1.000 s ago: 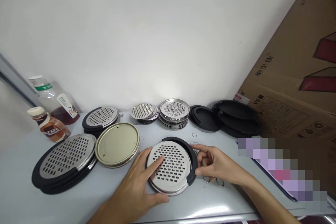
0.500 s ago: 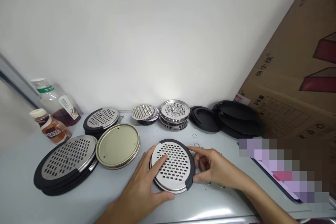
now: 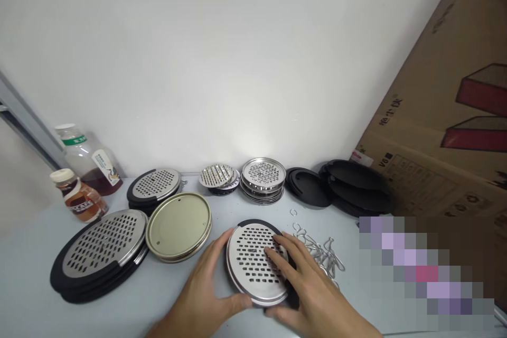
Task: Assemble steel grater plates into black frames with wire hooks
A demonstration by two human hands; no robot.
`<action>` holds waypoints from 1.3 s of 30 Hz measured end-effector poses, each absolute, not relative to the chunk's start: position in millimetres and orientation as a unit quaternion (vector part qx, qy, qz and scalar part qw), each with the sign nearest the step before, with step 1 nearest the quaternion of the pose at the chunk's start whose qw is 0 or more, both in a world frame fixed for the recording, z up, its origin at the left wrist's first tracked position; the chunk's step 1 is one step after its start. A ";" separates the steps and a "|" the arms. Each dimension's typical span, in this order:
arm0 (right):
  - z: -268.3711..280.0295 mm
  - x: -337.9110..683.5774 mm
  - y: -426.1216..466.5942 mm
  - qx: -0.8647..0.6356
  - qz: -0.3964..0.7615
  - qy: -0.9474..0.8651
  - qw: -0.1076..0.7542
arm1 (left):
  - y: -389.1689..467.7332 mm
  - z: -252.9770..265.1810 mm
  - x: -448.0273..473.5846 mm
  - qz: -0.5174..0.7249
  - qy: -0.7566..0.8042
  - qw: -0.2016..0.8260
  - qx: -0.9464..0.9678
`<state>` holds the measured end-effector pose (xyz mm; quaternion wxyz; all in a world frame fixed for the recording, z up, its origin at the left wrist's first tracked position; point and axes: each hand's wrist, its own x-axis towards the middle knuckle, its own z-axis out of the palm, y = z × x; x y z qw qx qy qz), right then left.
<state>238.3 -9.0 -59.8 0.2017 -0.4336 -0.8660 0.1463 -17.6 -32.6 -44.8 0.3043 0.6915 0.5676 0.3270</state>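
A round metal grater plate [image 3: 253,259] with rows of slots and a black rim along its back and right lies between my hands. My left hand [image 3: 202,288] holds its left edge, fingers along the back left and thumb at the front. My right hand [image 3: 307,288] clasps the right side, with fingers laid over the slotted face and the thumb at the front edge. Part of the black rim is hidden under that hand. Just beyond my right hand lies a heap of wire hooks [image 3: 327,256]. Left of my left hand is a stack of gold-coloured round lids [image 3: 178,227].
Black-rimmed grater stacks [image 3: 105,245] [image 3: 154,185] stand at left, near two bottles [image 3: 81,198] [image 3: 99,171]. Along the wall are small grater discs [image 3: 217,177], a metal grater stack [image 3: 263,177] and black plastic rings [image 3: 309,187]. A cardboard box [image 3: 431,116] rises at right.
My right hand has moved from the rim's outer edge onto the plate's top and front right. The wire hooks behind it now show more. My left hand stays at the left edge.
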 end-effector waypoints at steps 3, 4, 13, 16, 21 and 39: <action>-57.3 239.5 -9.6 -0.420 0.155 -0.867 0.217 | -37.3 -38.6 -26.3 0.371 0.543 0.348 0.668; -55.5 239.7 -9.4 -0.414 0.163 -0.865 0.230 | -38.1 -36.9 -29.3 0.376 0.538 0.355 0.666; -29.0 222.1 0.8 -0.445 0.364 -0.734 0.362 | -25.6 -41.9 -33.0 0.390 0.541 0.330 0.668; -32.3 218.2 3.8 -0.442 0.435 -0.691 0.371 | -24.2 -50.4 -28.1 0.391 0.549 0.306 0.672; -49.7 222.0 10.7 -0.473 0.413 -0.674 0.388 | -24.9 -53.5 -26.4 0.331 0.586 0.221 0.706; -70.7 220.1 19.2 -0.456 0.258 -0.796 0.303 | -32.7 -72.7 -30.3 0.234 0.564 0.014 0.792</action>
